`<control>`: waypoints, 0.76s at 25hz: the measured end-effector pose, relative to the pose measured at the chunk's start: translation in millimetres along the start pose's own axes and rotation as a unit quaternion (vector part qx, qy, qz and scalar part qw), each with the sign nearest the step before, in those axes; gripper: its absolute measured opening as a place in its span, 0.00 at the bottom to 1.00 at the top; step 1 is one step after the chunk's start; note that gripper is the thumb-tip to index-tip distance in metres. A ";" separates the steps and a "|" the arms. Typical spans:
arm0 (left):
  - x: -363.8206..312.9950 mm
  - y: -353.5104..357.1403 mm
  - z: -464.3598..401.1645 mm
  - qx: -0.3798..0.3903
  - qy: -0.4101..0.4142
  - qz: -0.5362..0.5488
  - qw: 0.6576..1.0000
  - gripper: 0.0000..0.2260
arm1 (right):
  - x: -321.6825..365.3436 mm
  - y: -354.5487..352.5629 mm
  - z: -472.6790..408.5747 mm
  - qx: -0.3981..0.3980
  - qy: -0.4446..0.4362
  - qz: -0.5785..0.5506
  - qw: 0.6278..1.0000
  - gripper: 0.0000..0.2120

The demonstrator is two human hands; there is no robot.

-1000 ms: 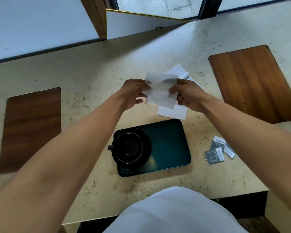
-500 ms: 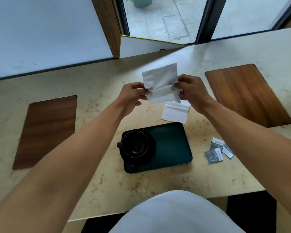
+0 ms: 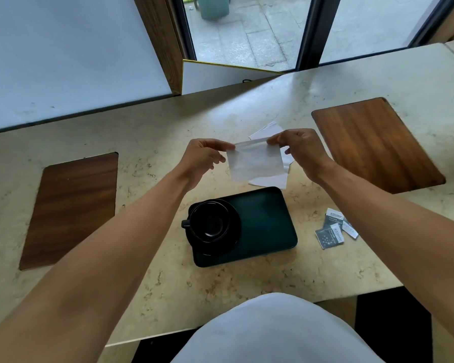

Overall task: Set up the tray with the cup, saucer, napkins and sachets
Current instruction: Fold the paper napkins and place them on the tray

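A white napkin (image 3: 256, 161) hangs folded between my hands above the table, just beyond the tray. My left hand (image 3: 203, 157) pinches its upper left corner and my right hand (image 3: 299, 148) pinches its upper right corner. More white napkins (image 3: 270, 180) lie flat on the table under it. The dark green tray (image 3: 268, 224) carries a black cup (image 3: 209, 222) on a black saucer (image 3: 233, 229) at its left end. Several sachets (image 3: 334, 229) lie on the table to the right of the tray.
Two wooden inlays sit in the stone table, one at the left (image 3: 71, 208) and one at the right (image 3: 375, 142). The table's near edge (image 3: 247, 318) runs close to my body. Glass doors and a white wall stand behind the table.
The napkin's raised upper flap has come down, so the napkin now hangs folded between my hands. Both hands have stayed on its corners.
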State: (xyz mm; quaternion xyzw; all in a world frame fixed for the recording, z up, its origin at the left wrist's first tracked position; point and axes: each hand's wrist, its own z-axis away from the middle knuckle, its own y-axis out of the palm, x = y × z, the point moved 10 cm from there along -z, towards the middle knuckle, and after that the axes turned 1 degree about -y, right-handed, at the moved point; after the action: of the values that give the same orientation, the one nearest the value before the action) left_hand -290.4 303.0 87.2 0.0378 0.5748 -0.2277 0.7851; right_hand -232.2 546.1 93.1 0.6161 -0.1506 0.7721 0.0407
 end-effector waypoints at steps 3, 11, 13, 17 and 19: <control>-1.4 1.0 2.4 -0.017 0.007 0.006 1.000 0.16 | 0.4 2.3 5.2 0.013 -0.030 0.030 0.999 0.09; -4.1 3.5 9.5 -0.043 0.064 0.002 0.997 0.13 | -1.4 3.0 17.7 0.002 -0.051 0.114 0.992 0.26; -4.0 4.4 9.8 -0.041 0.071 -0.007 0.997 0.16 | -5.3 4.0 19.4 0.004 -0.039 0.129 0.991 0.27; 3.8 7.9 8.9 -0.036 0.052 -0.017 0.998 0.20 | -8.2 8.7 22.6 0.022 -0.035 0.114 0.993 0.09; 11.3 10.5 6.9 -0.033 0.028 -0.012 0.999 0.20 | -11.0 11.2 23.1 0.028 -0.030 0.097 0.994 0.04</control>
State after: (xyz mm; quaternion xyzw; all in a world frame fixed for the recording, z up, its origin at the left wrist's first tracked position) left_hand -277.4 306.7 77.0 0.0112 0.6042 -0.2168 0.7667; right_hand -210.7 530.2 85.0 0.6221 -0.1887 0.7578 -0.0562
